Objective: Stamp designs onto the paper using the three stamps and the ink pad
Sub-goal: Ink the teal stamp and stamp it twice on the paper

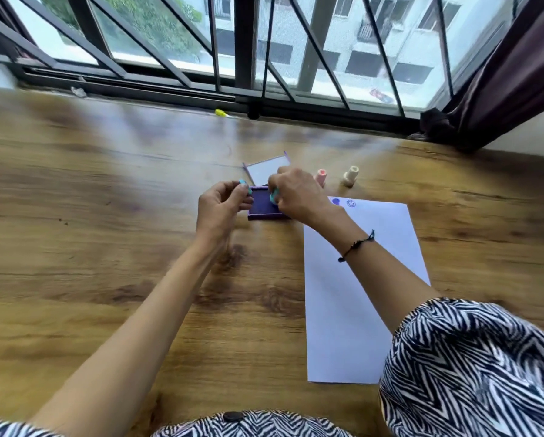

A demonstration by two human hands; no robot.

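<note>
A purple ink pad (259, 205) lies open on the wooden table, its lid (266, 170) tipped up behind it. My right hand (299, 193) grips a light blue stamp (274, 197) and holds it down on the pad. My left hand (222, 205), just left of the pad, pinches a small light blue cap (245, 185). A pink stamp (320, 176) and a cream stamp (351, 175) stand upright to the right of the pad. White paper (359, 279) lies at the right, with two purple prints (343, 202) at its far end.
The wooden table (107, 231) runs to a barred window at the back. A small yellow object (221, 112) lies by the window rail. A dark curtain (500, 74) hangs at the far right. My patterned sleeve (472, 367) covers the paper's near right corner.
</note>
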